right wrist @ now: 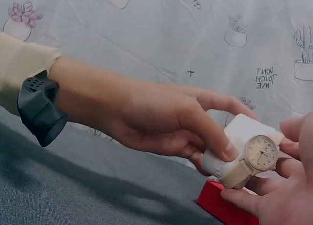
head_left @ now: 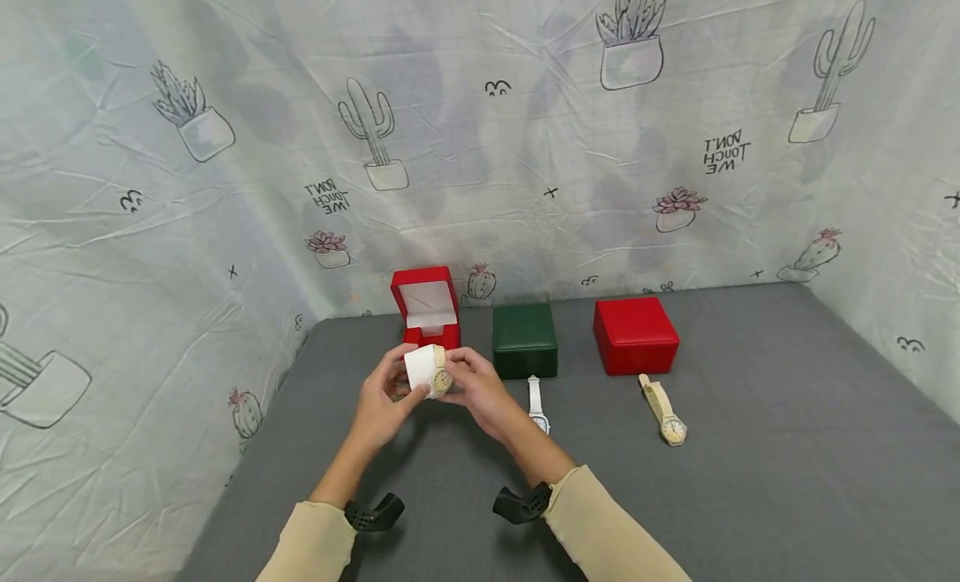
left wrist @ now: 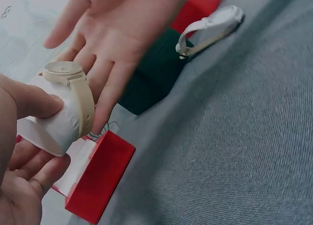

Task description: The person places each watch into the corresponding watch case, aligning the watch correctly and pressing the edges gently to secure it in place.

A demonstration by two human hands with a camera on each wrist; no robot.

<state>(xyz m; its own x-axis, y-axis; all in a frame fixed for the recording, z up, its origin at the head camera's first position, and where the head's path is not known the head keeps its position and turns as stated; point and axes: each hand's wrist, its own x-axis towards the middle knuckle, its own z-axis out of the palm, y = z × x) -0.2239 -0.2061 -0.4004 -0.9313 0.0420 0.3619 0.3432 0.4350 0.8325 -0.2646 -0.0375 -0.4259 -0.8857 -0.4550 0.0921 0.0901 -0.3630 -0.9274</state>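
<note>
My left hand (head_left: 378,408) grips a white watch cushion (head_left: 419,367), its thumb on one side and fingers on the other. Around the cushion goes a cream wristwatch (head_left: 442,381), dial outward. Next to the strap is my right hand (head_left: 486,396); in the left wrist view its fingers stretch out behind the watch and its thumb stands apart. Whether those fingertips press on the strap is hard to see. Just beyond both hands stands a red watch box (head_left: 422,275) with its lid raised and a pale lining, its front partly hidden.
A closed green box (head_left: 524,340) and a closed red box (head_left: 636,336) stand to the right. Before the green one lies a white watch (head_left: 535,396), partly behind my right arm. A cream-strapped watch (head_left: 673,432) lies before the red one. Cactus-print cloth (head_left: 525,165) hangs behind the grey table.
</note>
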